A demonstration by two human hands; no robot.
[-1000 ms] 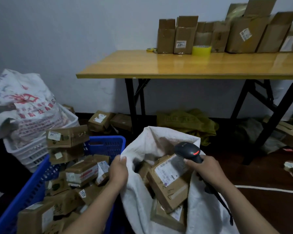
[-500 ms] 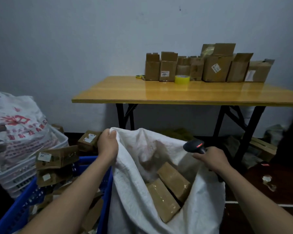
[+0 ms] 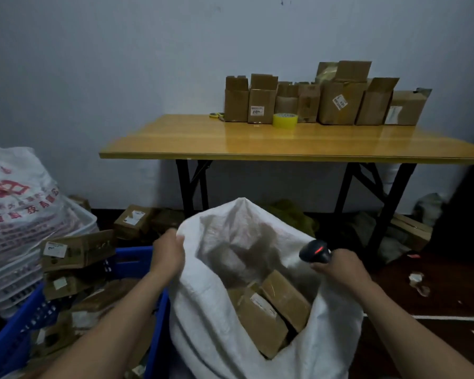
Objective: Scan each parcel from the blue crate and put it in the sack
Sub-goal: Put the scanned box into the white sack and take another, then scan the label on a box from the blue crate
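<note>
Gripping the left rim of the white sack (image 3: 208,310), the left hand (image 3: 167,253) has its fingers curled over the cloth and holds the mouth open. The right hand (image 3: 340,269) is closed round the handle of the scanner (image 3: 315,251), whose red light faces the camera. That hand sits at the sack's right edge, but whether it also pinches the cloth there is hard to tell. Inside the sack lie at least two brown boxes side by side, a labelled parcel (image 3: 257,321) nearer and a plain parcel (image 3: 286,296) just beyond it, both slanting from near left to far right. The parcels not yet scanned are heaped in the blue crate (image 3: 132,259), which stands touching the sack on its left. The topmost parcel (image 3: 77,251) lies left of the left hand with its long axis running left to right and its label at the left end. The left hand is much the nearer one and the only one free to let go, so the next pick is likely its job: a short reach leftward, while the scanner waits on the right. Further left a printed bag (image 3: 17,198) lies over a white basket (image 3: 11,285). Against the far wall, a table (image 3: 257,143) carries open cartons (image 3: 340,105) and a tape roll (image 3: 285,121).
</note>
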